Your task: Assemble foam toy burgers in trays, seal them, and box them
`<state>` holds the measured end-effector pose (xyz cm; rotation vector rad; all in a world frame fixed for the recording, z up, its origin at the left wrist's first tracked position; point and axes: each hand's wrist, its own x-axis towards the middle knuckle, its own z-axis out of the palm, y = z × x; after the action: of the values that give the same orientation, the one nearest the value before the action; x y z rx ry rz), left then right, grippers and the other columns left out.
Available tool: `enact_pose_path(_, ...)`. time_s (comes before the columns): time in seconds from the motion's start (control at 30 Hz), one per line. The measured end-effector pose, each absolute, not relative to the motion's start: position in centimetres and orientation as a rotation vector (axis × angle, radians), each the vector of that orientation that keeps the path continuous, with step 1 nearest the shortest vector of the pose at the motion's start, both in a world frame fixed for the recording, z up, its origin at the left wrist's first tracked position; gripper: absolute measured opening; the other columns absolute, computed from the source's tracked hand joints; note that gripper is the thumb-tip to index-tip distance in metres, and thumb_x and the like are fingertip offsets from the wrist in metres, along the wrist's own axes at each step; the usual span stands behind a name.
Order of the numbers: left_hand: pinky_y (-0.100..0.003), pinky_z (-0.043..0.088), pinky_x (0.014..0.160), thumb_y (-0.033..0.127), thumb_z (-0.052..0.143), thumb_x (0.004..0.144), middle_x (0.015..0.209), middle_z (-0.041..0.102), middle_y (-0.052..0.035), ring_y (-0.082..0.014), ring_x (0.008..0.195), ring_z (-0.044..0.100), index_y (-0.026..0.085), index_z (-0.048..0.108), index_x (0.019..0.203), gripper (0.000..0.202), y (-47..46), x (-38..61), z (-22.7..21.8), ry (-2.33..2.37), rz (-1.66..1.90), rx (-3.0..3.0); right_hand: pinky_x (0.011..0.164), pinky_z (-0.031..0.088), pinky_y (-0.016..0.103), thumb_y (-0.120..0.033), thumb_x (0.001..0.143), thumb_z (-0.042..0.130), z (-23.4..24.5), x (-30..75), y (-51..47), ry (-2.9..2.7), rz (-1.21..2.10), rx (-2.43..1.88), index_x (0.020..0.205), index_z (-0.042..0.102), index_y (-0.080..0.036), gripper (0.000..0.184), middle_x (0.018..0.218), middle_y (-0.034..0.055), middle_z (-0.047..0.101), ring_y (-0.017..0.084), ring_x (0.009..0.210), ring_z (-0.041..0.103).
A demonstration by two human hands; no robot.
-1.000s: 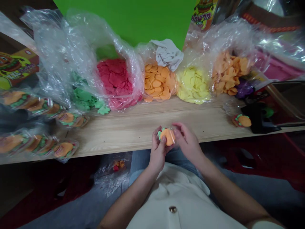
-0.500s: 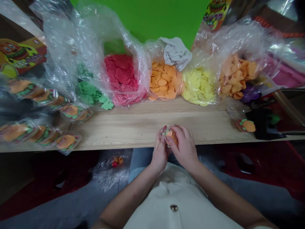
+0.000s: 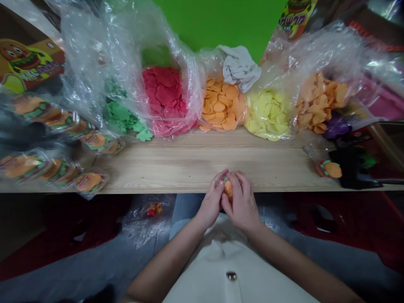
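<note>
Pressure from both sides: left hand (image 3: pixel 211 206) and right hand (image 3: pixel 243 204) clamp the orange-topped stack (image 3: pixel 227 188) at the near edge of the wooden table (image 3: pixel 176 164), seemingly to hold its layers aligned.

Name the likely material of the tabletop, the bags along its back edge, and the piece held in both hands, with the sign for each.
The tabletop: wood or wood-look laminate, matt, pale grain lines.
The bags: thin clear plastic film, glossy, crinkled with highlights.
The piece between left hand and right hand: matt orange with green edge, perhaps foam or gummy; mostly hidden, so unsure.
</note>
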<state>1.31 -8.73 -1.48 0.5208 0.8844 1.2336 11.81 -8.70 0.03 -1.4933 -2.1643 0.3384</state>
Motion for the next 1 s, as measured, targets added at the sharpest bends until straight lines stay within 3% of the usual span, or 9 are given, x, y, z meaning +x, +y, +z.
enact_pose_path(0.1, -0.035, 0.028, 0.105, 0.035, 0.047, 0.086, 0.132, 0.047, -0.0052, -0.021, 0.124, 0.039, 0.024, 0.052, 0.12, 0.036, -9.3, 0.3, -1.6, 0.893, 1.155, 0.538, 0.1, 0.032, 0.051, -0.029, 0.078, 0.049, -0.2, 12.7, -9.6, -2.169, 0.576, -1.376, 0.136, 0.026, -0.017, 0.063, 0.13, 0.0165, 0.033, 0.031, 0.124, 0.03)
enact_pose_path(0.2, -0.037, 0.035, 0.099, 0.037, 0.045, 0.086, 0.131, 0.048, -0.0078, -0.0238, 0.119, 0.044, 0.023, 0.052, 0.121, 0.038, -10.5, -1.2, -1.6, 0.881, 1.051, 0.534, 0.096, 0.038, 0.044, -0.03, 0.083, 0.045, -0.7, 13.9, -10.3, -1.922, 0.901, -1.353, 0.131, 0.031, -0.021, 0.051, 0.128, 0.0132, 0.038, 0.025, 0.119, 0.039)
enact_pose_path(0.33, -0.038, 0.038, 0.095, 0.038, 0.052, 0.082, 0.124, 0.053, -0.0106, -0.0239, 0.113, 0.051, 0.022, 0.053, 0.115, 0.036, -12.4, -2.4, -1.7, 0.817, 0.952, 0.491, 0.072, 0.049, 0.031, -0.042, 0.085, 0.045, -1.2, 15.6, -10.4, -1.519, 1.444, -1.472, 0.101, 0.047, -0.021, 0.027, 0.094, 0.006, 0.056, 0.018, 0.086, 0.056)
enact_pose_path(0.47, -0.038, 0.039, 0.093, 0.038, 0.054, 0.081, 0.123, 0.054, -0.0094, -0.0218, 0.108, 0.053, 0.02, 0.054, 0.094, 0.022, -13.8, -2.6, -1.9, 0.848, 0.97, 0.416, 0.058, 0.042, 0.025, -0.047, 0.088, 0.04, -0.7, 16.7, -10.4, -1.652, 1.878, -1.346, 0.077, 0.047, -0.02, 0.03, 0.067, -0.0019, 0.052, 0.012, 0.063, 0.05)
enact_pose_path(0.53, -0.037, 0.043, 0.087, 0.039, 0.053, 0.081, 0.123, 0.052, -0.0089, -0.0218, 0.103, 0.055, 0.02, 0.054, 0.094, 0.023, -14.3, -2.6, -2.0, 0.898, 0.921, 0.406, 0.055, 0.039, 0.023, -0.045, 0.088, 0.039, -0.5, 16.9, -10.7, -1.735, 1.859, -1.318, 0.075, 0.047, -0.02, 0.029, 0.065, -0.0025, 0.05, 0.012, 0.061, 0.047)
enact_pose_path(0.63, -0.034, 0.045, 0.08, 0.038, 0.051, 0.082, 0.109, 0.058, -0.0065, -0.0195, 0.091, 0.058, 0.021, 0.057, 0.097, 0.024, -14.7, -2.9, -2.0, 1.0, 0.852, 0.455, 0.056, 0.037, 0.024, -0.041, 0.09, 0.037, -0.9, 16.8, -11.7, -1.869, 1.683, -1.321, 0.071, 0.047, -0.02, 0.03, 0.066, -0.0018, 0.048, 0.012, 0.062, 0.044)
enact_pose_path(0.83, -0.03, 0.038, 0.089, 0.032, 0.053, 0.081, 0.1, 0.06, -0.0055, -0.0192, 0.097, 0.052, 0.021, 0.067, 0.092, 0.021, -15.0, -3.1, -1.9, 1.241, 0.84, 0.827, 0.057, 0.034, 0.025, -0.038, 0.092, 0.031, -1.2, 17.7, -12.8, -2.09, 1.559, -1.281, 0.069, 0.046, -0.02, 0.033, 0.067, -0.0008, 0.048, 0.012, 0.063, 0.044)
enact_pose_path(1.0, -0.027, 0.042, 0.072, 0.03, 0.059, 0.076, 0.081, 0.061, -0.0017, -0.0147, 0.075, 0.054, 0.019, 0.061, 0.084, 0.015, -15.1, -2.5, -1.7, 1.181, 0.85, 0.682, 0.059, 0.034, 0.025, -0.036, 0.089, 0.04, 1.0, 18.6, -10.6, -2.446, 1.425, -1.167, 0.075, 0.048, -0.019, 0.023, 0.073, 0.0006, 0.05, 0.013, 0.066, 0.044)
